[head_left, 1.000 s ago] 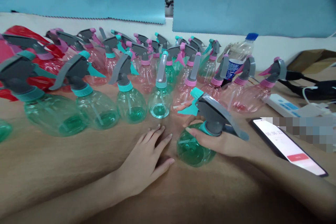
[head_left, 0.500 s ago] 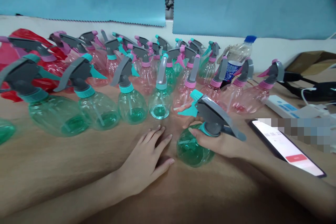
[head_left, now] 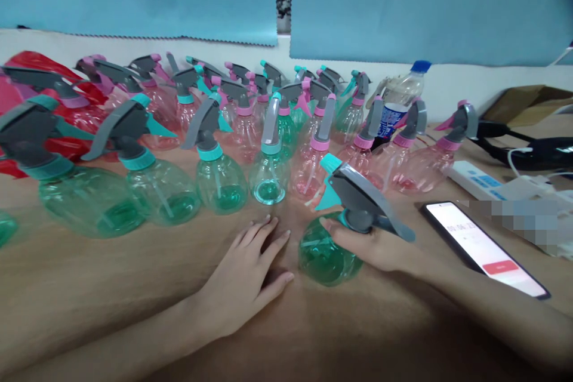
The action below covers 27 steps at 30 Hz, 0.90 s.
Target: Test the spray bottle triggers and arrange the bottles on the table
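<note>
My right hand [head_left: 378, 245] is wrapped round the neck of a green spray bottle [head_left: 323, 256] with a grey trigger head [head_left: 358, 194] and teal nozzle. The bottle stands on the wooden table, a little in front of the rows. My left hand [head_left: 248, 274] lies flat on the table just left of that bottle, fingers stretched out, holding nothing. Beyond both hands stand several green spray bottles [head_left: 221, 182] and several pink spray bottles [head_left: 308, 170], all with grey trigger heads.
A lit phone [head_left: 486, 248] lies on the wooden table [head_left: 111, 286] at my right. Behind it are a white power strip [head_left: 481, 182], cables and a black object. A blue-capped drink bottle [head_left: 400, 98] stands among the pink ones. Red plastic lies far left.
The view has shifted slightly. My right hand keeps its hold on the green spray bottle, which has barely moved. The left hand stays flat on the table.
</note>
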Tool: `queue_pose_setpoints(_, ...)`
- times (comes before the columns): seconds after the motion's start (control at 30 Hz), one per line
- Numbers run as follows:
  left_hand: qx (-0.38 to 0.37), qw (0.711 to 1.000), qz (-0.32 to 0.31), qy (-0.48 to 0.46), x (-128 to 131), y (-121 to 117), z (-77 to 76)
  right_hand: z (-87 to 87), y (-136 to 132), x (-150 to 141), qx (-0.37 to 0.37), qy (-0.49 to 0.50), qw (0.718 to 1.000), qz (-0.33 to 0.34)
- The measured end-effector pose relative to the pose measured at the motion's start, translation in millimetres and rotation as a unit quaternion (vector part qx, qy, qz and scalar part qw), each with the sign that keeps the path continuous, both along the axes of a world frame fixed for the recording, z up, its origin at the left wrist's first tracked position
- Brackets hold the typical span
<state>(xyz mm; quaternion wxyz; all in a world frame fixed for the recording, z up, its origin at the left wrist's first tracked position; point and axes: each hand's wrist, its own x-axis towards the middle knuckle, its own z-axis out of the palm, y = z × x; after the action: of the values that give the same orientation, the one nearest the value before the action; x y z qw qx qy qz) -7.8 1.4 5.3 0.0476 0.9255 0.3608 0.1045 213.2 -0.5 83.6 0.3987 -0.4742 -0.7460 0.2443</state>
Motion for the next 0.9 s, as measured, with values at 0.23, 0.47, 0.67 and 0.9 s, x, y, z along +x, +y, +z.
queue_pose_setpoints(0.23, 0.01, 1.0, -0.003, 0.016, -0.2, 1.0, -1.3, -3.8, 2.0, 2.0, -0.003, 0.089, 0.995, 0.039)
queue_pose_setpoints(0.47, -0.002, 1.0, 0.001, 0.009, -0.4, -0.7, -0.7, -10.9, 4.2, 2.9, -0.042, 0.123, 0.986, 0.103)
queue_pose_setpoints(0.67, -0.068, 0.994, 0.029, -0.077, -3.3, -1.0, -2.0, -14.6, 4.5, 2.7, -0.069, 0.135, 0.984, 0.092)
queue_pose_setpoints(0.9, -0.147, 0.959, 0.08, -0.227, -8.7, 9.9, 5.2, -17.9, 5.2, 2.8, -0.067, 0.137, 0.984, 0.094)
